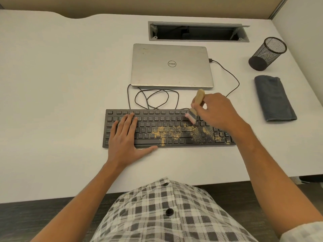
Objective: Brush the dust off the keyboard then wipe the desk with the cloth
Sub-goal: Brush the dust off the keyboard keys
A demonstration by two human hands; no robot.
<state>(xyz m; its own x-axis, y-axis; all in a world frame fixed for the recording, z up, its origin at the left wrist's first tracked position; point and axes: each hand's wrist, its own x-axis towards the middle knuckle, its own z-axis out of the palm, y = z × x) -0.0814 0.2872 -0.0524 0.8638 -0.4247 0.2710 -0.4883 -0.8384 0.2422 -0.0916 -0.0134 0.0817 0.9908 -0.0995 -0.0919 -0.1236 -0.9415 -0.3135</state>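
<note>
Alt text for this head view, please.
A right hand holds a wooden-handled brush on a dusty black keyboard; the left hand lies flat on its left end. A folded grey cloth lies right.

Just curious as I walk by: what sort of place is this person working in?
Most likely an office workstation: a white desk with a built-in cable hatch, a closed laptop and a mesh pen holder.

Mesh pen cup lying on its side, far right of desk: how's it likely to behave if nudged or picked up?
The mesh pen cup is round and lies on its side on the desk, so a nudge would probably roll it. Its see-through wire wall suggests it is light. It looks empty and probably stiff enough to lift by the rim.
</note>
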